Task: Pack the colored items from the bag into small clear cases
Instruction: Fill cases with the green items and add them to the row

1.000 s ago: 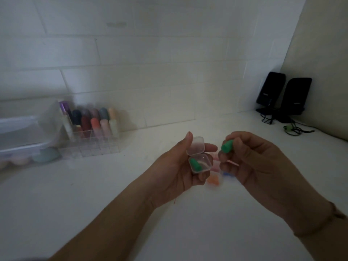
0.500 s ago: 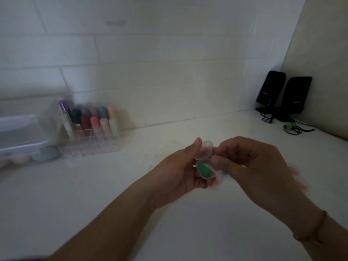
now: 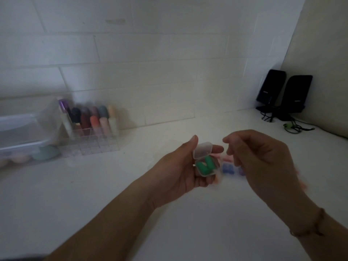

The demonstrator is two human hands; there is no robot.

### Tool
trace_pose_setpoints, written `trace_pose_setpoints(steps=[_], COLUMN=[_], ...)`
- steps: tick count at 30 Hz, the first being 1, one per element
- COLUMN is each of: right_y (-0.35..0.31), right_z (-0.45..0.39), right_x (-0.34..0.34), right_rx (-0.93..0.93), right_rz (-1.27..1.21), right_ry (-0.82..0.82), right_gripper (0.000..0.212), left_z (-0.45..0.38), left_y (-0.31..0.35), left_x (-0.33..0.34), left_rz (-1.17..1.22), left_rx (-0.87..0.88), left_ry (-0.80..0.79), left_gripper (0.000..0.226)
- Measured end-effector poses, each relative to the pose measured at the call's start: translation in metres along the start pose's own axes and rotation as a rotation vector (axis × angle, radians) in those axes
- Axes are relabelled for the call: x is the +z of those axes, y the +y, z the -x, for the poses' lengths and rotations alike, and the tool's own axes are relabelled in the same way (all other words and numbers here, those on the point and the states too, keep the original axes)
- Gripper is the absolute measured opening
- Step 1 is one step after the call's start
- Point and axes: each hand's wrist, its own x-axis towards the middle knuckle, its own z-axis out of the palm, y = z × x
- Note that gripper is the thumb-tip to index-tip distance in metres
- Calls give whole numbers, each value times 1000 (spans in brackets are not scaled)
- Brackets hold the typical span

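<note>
My left hand [image 3: 180,172] holds a small clear case [image 3: 204,160] with its lid up. Two green pieces [image 3: 204,165] lie side by side in the case's bottom half. My right hand [image 3: 261,162] hovers just right of the case with curled fingers and nothing in them. On the white counter behind the hands lie blue pieces [image 3: 227,168], pink pieces [image 3: 227,158] and an orange piece [image 3: 217,179], partly hidden by my fingers. The bag is not in view.
A clear organiser [image 3: 90,142] with several coloured tubes stands at the back left beside a clear plastic box [image 3: 24,132]. Two black speakers [image 3: 284,95] and a cable [image 3: 293,127] sit in the far right corner against the wall.
My right hand brought the second green piece to the case, set it in beside the first, and has pulled back empty.
</note>
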Motion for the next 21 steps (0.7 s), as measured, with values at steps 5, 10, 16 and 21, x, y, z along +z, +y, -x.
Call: trace_pose_setpoints(steps=[5, 10, 16, 21], right_y=[0, 4, 4, 1], right_z=[1, -1, -4, -13], right_x=[0, -3, -10, -24], right_rx=[-23, -1, 120, 223], right_rz=[112, 265, 266, 39], right_ry=[-65, -134, -326, -363], right_gripper=[21, 29, 2, 7], left_z=[1, 5, 3, -3], left_y=[1, -2, -10, -16], left_x=[2, 7, 12, 18], left_rz=[-69, -288, -555, -558], left_rx=[37, 144, 237, 359], left_ry=[14, 57, 141, 291], left_gripper=[50, 65, 85, 78])
